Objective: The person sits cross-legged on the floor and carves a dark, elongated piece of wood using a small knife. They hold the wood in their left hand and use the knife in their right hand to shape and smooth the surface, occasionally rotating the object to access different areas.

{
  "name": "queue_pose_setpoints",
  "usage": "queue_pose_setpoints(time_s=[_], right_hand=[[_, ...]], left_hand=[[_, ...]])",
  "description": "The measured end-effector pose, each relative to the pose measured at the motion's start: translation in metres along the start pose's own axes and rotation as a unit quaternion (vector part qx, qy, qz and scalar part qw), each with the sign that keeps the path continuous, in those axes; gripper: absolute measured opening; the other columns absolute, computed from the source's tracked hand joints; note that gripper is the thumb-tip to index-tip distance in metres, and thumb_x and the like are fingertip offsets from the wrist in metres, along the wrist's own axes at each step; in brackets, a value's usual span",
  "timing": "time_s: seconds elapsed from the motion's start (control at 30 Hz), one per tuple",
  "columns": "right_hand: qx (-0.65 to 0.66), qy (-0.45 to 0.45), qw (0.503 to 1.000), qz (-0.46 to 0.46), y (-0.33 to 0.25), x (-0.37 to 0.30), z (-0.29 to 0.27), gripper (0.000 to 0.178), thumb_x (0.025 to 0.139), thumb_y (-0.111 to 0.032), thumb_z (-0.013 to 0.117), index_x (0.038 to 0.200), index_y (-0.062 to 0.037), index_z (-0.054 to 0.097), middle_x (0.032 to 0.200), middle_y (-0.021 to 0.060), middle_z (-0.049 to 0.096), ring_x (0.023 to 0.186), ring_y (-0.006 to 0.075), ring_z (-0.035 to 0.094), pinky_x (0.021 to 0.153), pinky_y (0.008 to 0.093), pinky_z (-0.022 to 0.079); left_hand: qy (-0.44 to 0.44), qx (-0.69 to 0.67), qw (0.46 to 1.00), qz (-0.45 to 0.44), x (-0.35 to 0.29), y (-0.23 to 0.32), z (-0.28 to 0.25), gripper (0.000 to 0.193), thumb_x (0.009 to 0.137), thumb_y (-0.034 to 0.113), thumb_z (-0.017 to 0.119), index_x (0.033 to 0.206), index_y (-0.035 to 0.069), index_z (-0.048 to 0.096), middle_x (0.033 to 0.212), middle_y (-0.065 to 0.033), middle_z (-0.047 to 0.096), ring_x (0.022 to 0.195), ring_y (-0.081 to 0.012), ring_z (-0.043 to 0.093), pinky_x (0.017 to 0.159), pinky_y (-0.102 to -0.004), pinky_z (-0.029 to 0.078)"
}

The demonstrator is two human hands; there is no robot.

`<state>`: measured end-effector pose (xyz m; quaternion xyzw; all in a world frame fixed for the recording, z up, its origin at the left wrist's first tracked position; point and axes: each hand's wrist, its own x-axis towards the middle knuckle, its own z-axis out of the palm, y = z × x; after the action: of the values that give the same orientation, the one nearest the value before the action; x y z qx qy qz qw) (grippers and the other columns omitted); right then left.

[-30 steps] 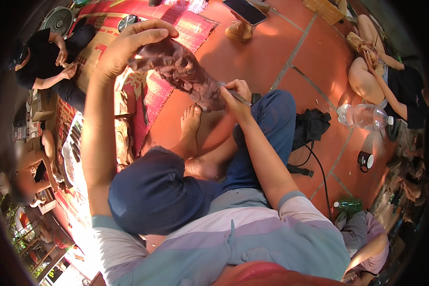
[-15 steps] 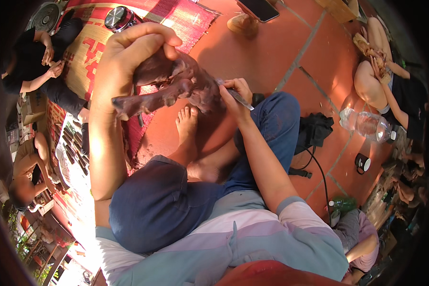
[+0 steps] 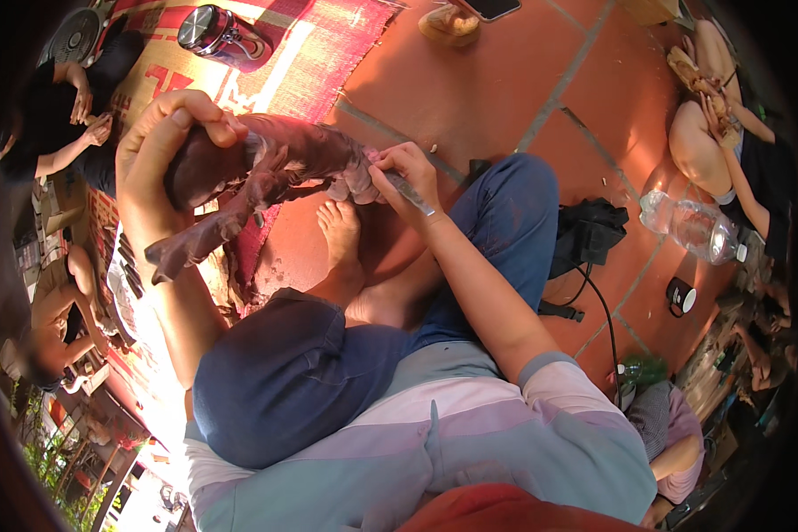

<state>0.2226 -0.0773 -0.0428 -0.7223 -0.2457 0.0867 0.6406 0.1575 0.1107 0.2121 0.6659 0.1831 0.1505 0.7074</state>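
A knobbly dark brown carving (image 3: pixel 306 146), seemingly of wood, is raised in front of my legs. One arm-like branch of it points down to the left. My left hand (image 3: pixel 173 133) is closed round its thick left end, thumb and fingers bent over the top. My right hand (image 3: pixel 412 173) pinches a thin, silvery flat blade (image 3: pixel 410 193). The fingertips of that hand touch the right end of the carving, while the blade points back toward my wrist. The grip on the blade is partly hidden.
A dark metal canister (image 3: pixel 213 34) stands on the red patterned mat (image 3: pixel 328 66). On the tiled floor lie a clear bottle (image 3: pixel 692 229), a dark cup (image 3: pixel 680 297) and a black bag (image 3: pixel 590 235) with a cord. A phone (image 3: pixel 492 7) is at the top. Other people sit left and right.
My left hand has moved left and down, and the carving has swung lower and leftward with it. My right hand has shifted slightly left, still at the carving's right end.
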Motion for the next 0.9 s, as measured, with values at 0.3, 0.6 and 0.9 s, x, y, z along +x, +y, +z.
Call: queue_pose_setpoints(time_s=[0.3, 0.6, 0.9], right_hand=[[-0.015, -0.009, 1.0, 0.022, -0.001, -0.005, 0.005, 0.008, 0.074, -0.007, 0.07, 0.076, -0.0015, 0.064, 0.081, 0.0129, 0.063, 0.087, 0.0256, 0.067, 0.072, 0.0326, 0.052], [-0.009, 0.033, 0.999, -0.036, 0.0, 0.023, 0.002, 0.011, 0.072, -0.011, 0.069, 0.074, -0.0019, 0.063, 0.075, 0.0121, 0.064, 0.07, 0.0244, 0.064, 0.065, 0.0326, 0.049], [-0.019, 0.003, 0.999, 0.051, -0.001, 0.017, 0.001, 0.01, 0.076, -0.009, 0.069, 0.072, -0.0022, 0.063, 0.075, 0.0109, 0.063, 0.076, 0.0202, 0.065, 0.07, 0.0305, 0.05]], left_hand=[[-0.098, -0.035, 0.985, 0.139, -0.006, -0.032, -0.029, 0.033, 0.094, 0.02, 0.04, 0.083, -0.006, 0.057, 0.084, -0.0172, 0.059, 0.087, -0.0269, 0.057, 0.089, -0.0414, 0.042], [-0.069, -0.172, 0.964, 0.189, 0.005, -0.056, -0.019, 0.047, 0.096, 0.037, 0.04, 0.096, -0.006, 0.058, 0.093, -0.0203, 0.062, 0.089, -0.0278, 0.061, 0.083, -0.0385, 0.049], [-0.081, -0.179, 0.966, 0.168, 0.005, -0.055, -0.023, 0.049, 0.094, 0.04, 0.041, 0.095, -0.006, 0.059, 0.092, -0.0197, 0.061, 0.089, -0.0284, 0.061, 0.083, -0.0396, 0.049]])
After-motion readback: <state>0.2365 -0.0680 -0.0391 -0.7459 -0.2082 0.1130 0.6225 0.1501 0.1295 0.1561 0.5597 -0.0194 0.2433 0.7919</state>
